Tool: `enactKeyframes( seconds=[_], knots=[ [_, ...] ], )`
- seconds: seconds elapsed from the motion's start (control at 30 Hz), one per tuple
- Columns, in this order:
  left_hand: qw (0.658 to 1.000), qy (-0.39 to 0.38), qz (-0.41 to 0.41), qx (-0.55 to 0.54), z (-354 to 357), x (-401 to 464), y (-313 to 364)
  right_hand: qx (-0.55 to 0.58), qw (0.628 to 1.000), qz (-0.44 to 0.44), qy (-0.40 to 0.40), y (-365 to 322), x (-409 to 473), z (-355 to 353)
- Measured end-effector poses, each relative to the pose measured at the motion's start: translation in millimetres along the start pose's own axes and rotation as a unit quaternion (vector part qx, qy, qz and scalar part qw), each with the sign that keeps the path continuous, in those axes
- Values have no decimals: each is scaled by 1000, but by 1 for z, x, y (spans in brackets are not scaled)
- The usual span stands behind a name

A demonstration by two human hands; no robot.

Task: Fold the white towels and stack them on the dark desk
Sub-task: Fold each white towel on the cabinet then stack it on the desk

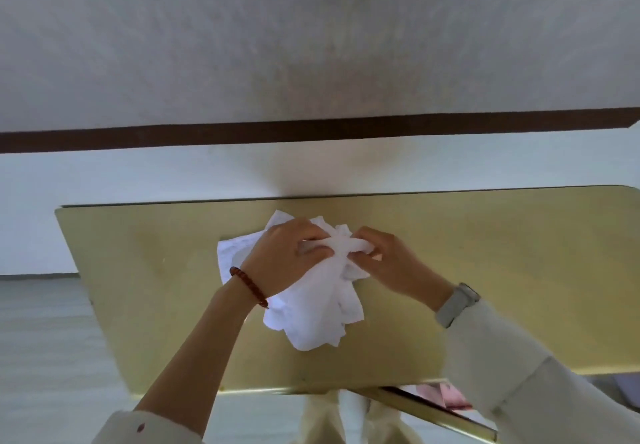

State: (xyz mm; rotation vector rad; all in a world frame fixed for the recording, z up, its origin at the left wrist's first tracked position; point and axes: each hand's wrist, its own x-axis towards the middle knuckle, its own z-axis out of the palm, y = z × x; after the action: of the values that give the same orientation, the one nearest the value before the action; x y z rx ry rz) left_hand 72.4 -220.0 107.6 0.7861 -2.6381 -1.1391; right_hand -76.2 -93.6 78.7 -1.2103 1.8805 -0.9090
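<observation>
A crumpled white towel (317, 312) hangs bunched above the middle of the desk (485, 270), whose top looks olive-gold in this light. My left hand (284, 260), with a red bead bracelet at the wrist, grips the towel's upper part. My right hand (384, 260), a pale watch on its wrist, pinches the same bunch from the right, close to the left hand. More white towel cloth (232, 251) lies flat on the desk behind the left hand, partly hidden by it.
The desk stands against a white wall (138, 173) with a dark brown band (311, 131) across it. Pale floor (45, 357) lies to the left. A gold-coloured bar (433, 412) runs under the desk's near edge.
</observation>
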Motion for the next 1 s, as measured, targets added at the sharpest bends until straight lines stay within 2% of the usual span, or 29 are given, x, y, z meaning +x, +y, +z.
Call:
enactKeyframes(
  seconds=[0.17,0.3,0.43,0.6,0.7,0.8,0.87,0.93,1.0],
  knots=[
    [994,-25,22,104,18,38,64,-13,990,26,140,21,-34,-93],
    [985,-31,67,159,61,89,121,24,949,55,309,52,-76,-174],
    [984,42,105,139,107,147,168,89,884,66,455,88,-114,-238],
    [952,113,254,126,169,177,212,52,830,100,546,133,-164,-255],
    [941,75,295,148,207,174,198,-36,828,124,546,164,-189,-226],
    [935,-7,307,179,243,171,156,-89,869,177,454,210,-201,-180],
    [928,-99,299,200,265,167,124,-88,883,239,393,239,-207,-149],
    [919,-225,245,213,279,160,99,-86,883,297,354,254,-213,-117],
    [902,-316,181,230,288,152,74,-99,885,329,313,260,-219,-89]
  ],
)
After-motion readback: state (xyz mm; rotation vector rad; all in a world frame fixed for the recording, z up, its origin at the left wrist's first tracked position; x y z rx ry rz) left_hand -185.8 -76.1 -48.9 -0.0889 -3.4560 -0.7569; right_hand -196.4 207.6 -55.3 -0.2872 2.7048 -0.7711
